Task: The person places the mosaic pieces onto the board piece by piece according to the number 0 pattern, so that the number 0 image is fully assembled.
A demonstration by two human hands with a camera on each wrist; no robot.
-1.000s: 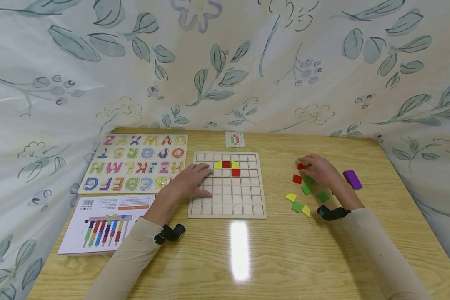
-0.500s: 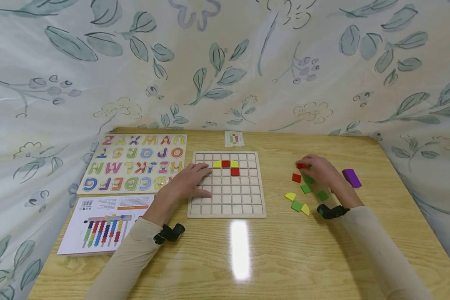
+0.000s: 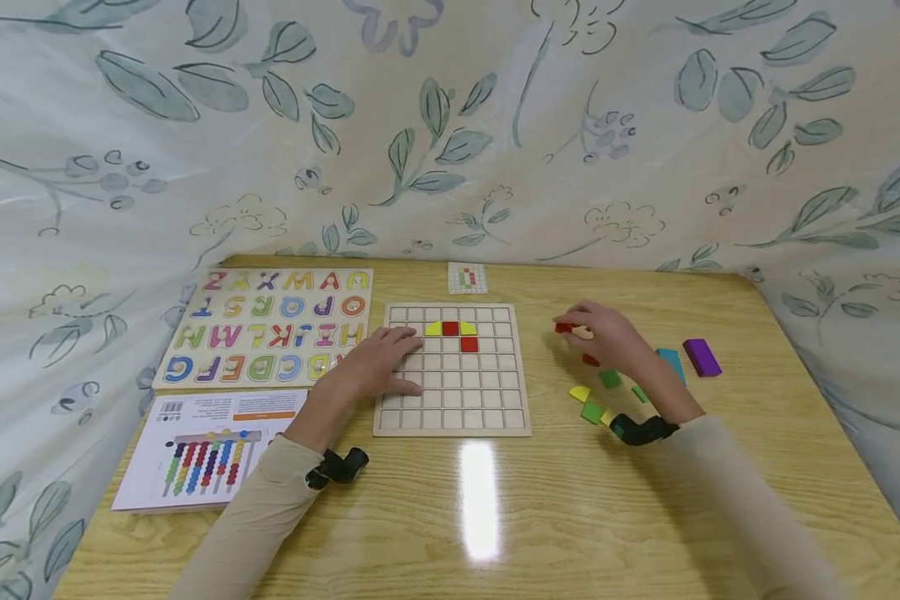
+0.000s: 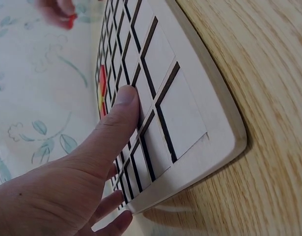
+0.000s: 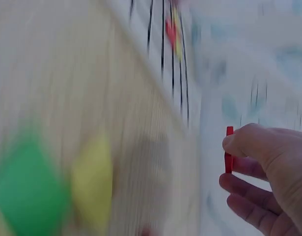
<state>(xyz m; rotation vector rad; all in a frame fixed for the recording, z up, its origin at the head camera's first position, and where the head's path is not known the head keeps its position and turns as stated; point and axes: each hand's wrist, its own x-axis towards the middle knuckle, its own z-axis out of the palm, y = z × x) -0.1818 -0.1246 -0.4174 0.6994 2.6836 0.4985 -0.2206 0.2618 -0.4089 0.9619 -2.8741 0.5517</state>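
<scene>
A wooden grid board (image 3: 452, 423) lies mid-table, two yellow quarter-round tiles (image 3: 434, 329) flanking a red square tile (image 3: 450, 328) near its top, with another red square tile (image 3: 469, 344) one row lower. My left hand (image 3: 375, 364) rests on the board's left edge, fingers spread, thumb on the grid in the left wrist view. Between thumb and fingers my right hand (image 3: 607, 333) pinches a red square tile (image 5: 229, 150), raised right of the board. Below that hand lie a red tile (image 3: 591, 360), a yellow tile (image 3: 579, 393) and green tiles (image 3: 592, 412); the wrist camera partly covers another yellow one.
An alphabet puzzle board (image 3: 262, 329) and a white box with an abacus picture (image 3: 210, 450) sit at left. A small pattern card (image 3: 468, 278) lies behind the grid board. At right are a purple block (image 3: 702, 357) and a blue block (image 3: 672, 365), partly behind the right forearm.
My right hand has lifted the red tile off the pile and carried it left toward the board. The blue block has come into sight behind it. My left hand stays where it was.
</scene>
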